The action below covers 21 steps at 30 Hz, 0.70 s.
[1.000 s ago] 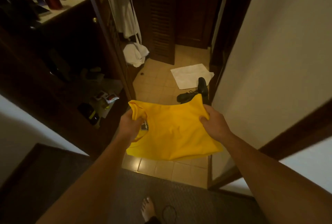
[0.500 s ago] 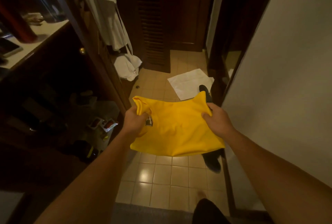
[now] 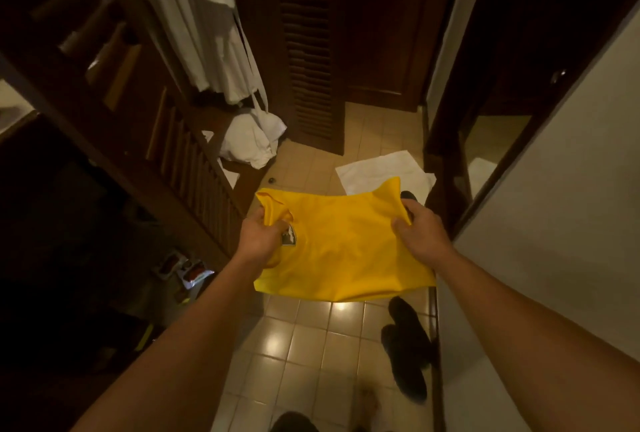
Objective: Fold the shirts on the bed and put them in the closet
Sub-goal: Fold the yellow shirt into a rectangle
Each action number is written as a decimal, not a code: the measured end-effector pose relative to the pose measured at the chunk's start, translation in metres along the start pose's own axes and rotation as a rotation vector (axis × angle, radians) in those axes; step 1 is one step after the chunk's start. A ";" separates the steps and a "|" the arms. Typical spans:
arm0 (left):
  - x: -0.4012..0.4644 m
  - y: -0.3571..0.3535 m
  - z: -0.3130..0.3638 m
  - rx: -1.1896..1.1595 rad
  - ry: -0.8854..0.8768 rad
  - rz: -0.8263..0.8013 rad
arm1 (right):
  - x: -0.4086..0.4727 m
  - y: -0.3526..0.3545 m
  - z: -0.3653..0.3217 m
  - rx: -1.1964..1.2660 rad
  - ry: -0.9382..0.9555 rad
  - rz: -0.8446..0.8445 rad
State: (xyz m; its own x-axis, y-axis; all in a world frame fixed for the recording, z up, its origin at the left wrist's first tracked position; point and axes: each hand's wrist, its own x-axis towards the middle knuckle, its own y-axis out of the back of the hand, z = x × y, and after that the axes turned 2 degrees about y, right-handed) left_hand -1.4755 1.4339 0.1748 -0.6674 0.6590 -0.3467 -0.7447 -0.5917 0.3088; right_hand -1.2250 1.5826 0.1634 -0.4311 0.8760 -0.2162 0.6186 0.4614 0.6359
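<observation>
Evidently the person had walked forward over the last second: the dark mat that lay underfoot was gone from view, pale floor tiles filled the lower frame, and the open closet had swung in close at nine o'clock. That put the carrying leg of the task near its end, I judged, with only the placing on a shelf left for this garment.

At nine o'clock the closet's slatted wooden door stood open, small packets lying low inside. Toward eleven o'clock a white robe hung, its lower end bunched on the floor.

Just left of centre the left hand pinched the yellow shirt at its collar edge, fingers curled into the cloth beside a small dark badge. The shirt was held in the air at centre, above the tiles, folded to a flat rectangle, smooth, sagging a little at its near edge. At its right side the right hand gripped the other edge, thumb on top.

At one o'clock a white towel lay flat on the floor; at five o'clock sat dark shoes.
</observation>
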 end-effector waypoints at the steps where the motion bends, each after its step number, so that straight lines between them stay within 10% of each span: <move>1: 0.011 -0.006 0.005 -0.001 0.007 0.005 | 0.015 0.004 -0.001 -0.007 0.014 -0.008; 21: 0.284 -0.004 0.096 -0.064 0.105 0.077 | 0.315 -0.017 -0.095 -0.056 0.077 -0.044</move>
State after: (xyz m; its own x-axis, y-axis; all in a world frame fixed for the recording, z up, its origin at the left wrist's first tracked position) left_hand -1.6624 1.6680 0.1600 -0.7159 0.5606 -0.4161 -0.6877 -0.6691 0.2817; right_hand -1.4336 1.8378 0.1550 -0.5077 0.8406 -0.1888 0.5613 0.4890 0.6678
